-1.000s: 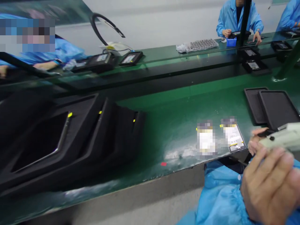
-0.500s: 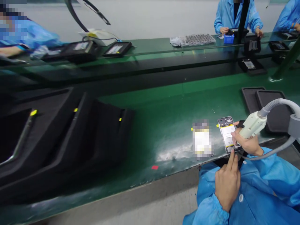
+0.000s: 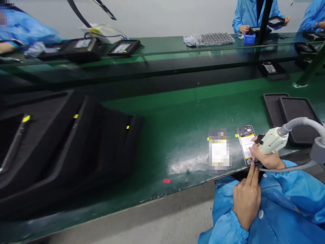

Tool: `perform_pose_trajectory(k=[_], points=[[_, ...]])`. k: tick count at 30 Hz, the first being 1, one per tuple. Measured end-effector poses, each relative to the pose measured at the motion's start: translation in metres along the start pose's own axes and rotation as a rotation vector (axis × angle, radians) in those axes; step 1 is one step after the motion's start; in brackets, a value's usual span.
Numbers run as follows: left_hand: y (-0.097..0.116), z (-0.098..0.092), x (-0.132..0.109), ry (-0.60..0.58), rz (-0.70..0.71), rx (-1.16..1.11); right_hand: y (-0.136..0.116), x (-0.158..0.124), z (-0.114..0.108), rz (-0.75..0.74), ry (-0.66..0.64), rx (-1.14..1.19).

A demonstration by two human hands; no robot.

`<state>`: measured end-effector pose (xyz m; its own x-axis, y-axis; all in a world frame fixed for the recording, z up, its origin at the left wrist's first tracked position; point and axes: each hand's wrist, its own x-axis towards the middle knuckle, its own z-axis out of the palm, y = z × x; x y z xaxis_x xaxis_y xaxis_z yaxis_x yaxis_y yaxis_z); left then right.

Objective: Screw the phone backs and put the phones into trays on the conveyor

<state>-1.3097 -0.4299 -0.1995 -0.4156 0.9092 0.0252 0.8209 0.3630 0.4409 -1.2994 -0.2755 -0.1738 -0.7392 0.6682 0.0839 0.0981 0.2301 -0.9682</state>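
The right hand (image 3: 266,158) holds a cream tool (image 3: 273,142). Its fingers are wrapped around the tool's body, and a grey hose (image 3: 302,122) curves away from the back of the tool to the right. The tip of the tool points down at an open phone (image 3: 247,145). The phone lies flat on the green desk (image 3: 182,135), close to the near edge, with its back off so the white and yellow parts inside show.

The left hand (image 3: 246,198) comes up from below. Its first finger sticks out and touches the bottom edge of the phone, right by the tool's tip. The other fingers are curled in and hold nothing. Both arms wear blue sleeves (image 3: 286,210).

Just left of the phone lies a second phone (image 3: 219,150), blurred out so I cannot tell its details. A small red mark (image 3: 167,181) sits on the desk farther left. Big black trays (image 3: 63,145) fill the left side of the desk, each with a little yellow tag. Two flat black trays (image 3: 294,113) lie past the tool on the right.

Across the desk, on a far ledge, there is a clear tray of small parts (image 3: 213,38) and a small blue box (image 3: 248,38). A person in a blue coat (image 3: 250,13) stands behind them, holding a dark tray.
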Motion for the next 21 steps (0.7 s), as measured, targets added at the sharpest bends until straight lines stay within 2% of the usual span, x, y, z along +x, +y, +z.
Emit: perform_pose_trajectory(k=[4, 7, 10, 12, 16, 18, 21], points=[[-0.001, 0.002, 0.000, 0.026, 0.019, -0.008, 0.003, 0.000, -0.002, -0.039, -0.077, -0.101], [-0.008, 0.004, 0.002, 0.131, 0.058, -0.056, 0.001, 0.001, -0.005, -0.094, -0.153, -0.148], [-0.018, 0.000, 0.007, 0.290, 0.095, -0.121, 0.000, 0.000, -0.005, -0.115, -0.104, -0.116], [-0.023, -0.005, 0.014, 0.334, 0.070, -0.146, 0.002, -0.002, -0.003, -0.109, -0.040, -0.093], [-0.024, -0.016, 0.032, 0.224, -0.038, -0.185, 0.003, -0.003, 0.002, -0.095, 0.037, -0.023], [-0.021, -0.020, 0.039, 0.152, -0.079, -0.206, -0.003, -0.002, 0.001, -0.082, 0.029, 0.017], [-0.017, -0.024, 0.046, 0.126, -0.108, -0.262, -0.018, -0.001, -0.005, -0.102, -0.013, 0.033]])
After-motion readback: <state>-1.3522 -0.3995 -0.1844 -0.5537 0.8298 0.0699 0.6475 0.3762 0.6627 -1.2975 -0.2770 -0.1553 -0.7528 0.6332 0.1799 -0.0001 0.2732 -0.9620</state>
